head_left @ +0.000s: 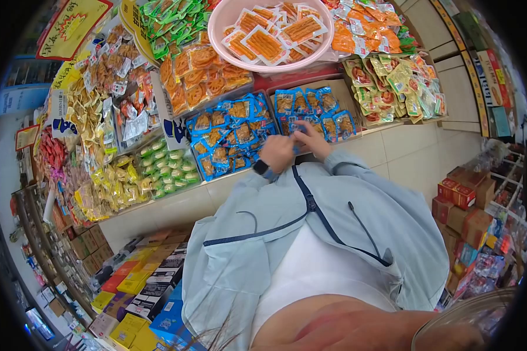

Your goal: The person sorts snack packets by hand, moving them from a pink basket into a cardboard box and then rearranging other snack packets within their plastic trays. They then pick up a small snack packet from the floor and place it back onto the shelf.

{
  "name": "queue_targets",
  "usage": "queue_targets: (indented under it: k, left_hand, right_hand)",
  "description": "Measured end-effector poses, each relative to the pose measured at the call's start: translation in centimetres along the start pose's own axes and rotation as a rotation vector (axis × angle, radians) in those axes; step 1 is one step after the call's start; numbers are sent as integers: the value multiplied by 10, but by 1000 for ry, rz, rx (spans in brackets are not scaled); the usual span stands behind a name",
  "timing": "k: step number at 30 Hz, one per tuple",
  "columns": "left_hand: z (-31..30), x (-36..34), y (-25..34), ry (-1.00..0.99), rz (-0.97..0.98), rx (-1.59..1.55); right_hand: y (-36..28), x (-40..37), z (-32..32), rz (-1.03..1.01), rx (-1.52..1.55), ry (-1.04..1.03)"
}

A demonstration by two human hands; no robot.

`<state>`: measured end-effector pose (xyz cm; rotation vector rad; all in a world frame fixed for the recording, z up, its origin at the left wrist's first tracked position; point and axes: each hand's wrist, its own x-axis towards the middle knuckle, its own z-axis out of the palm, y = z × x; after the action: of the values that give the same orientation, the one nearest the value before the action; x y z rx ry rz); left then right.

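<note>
My left hand [277,152], with a dark smartwatch [260,168] at its wrist, is closed in front of the bins of small snack packets. Beside it, my right hand [312,140] is closed too, its fingers bent toward the left one. Whatever lies between them is too small and covered to make out. Just beyond the right hand is a box of blue-edged snack packets [329,100] with brown contents. More blue snack packets [228,131] fill the bin by my left hand.
A pink basin [215,42] of orange-stick packets sits above the bins. Orange packets [196,73], green packets [168,169] and pale packets [395,88] fill neighbouring bins. Cartons [152,292] stand low at the left, and red boxes [455,193] are stacked at the right.
</note>
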<state>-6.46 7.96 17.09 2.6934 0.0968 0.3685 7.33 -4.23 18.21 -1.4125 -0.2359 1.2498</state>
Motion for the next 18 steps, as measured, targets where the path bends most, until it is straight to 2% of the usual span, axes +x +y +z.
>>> queue_targets:
  k: [2,4,6,7,8,11,14,17,18]
  left_hand:
    - [1,18,16,13,61,-41]
    - [-6,19,17,-31,48,-106]
    - [-6,6,7,-13,-93,-105]
    - [-6,-2,0,-6,-160,-103]
    - [-10,-11,-6,-3,-220,-88]
    - [-12,-36,-25,132,-361,13]
    - [-18,-52,-37,191,-491,134]
    - [-22,-52,-49,224,-543,158]
    - [-27,-46,-51,254,-544,165]
  right_hand:
    - [22,22,-21,-135,-351,141]
    - [31,35,-55,-131,-222,285]
    - [32,53,-97,-280,-503,521]
    - [12,51,-108,-182,-829,657]
    - [17,60,-132,-374,-963,649]
    - [-13,57,-137,-225,-1140,509]
    - [-9,61,-138,-261,-1344,534]
    - [6,58,-131,-306,-1551,639]
    - [13,55,-129,-366,-1556,603]
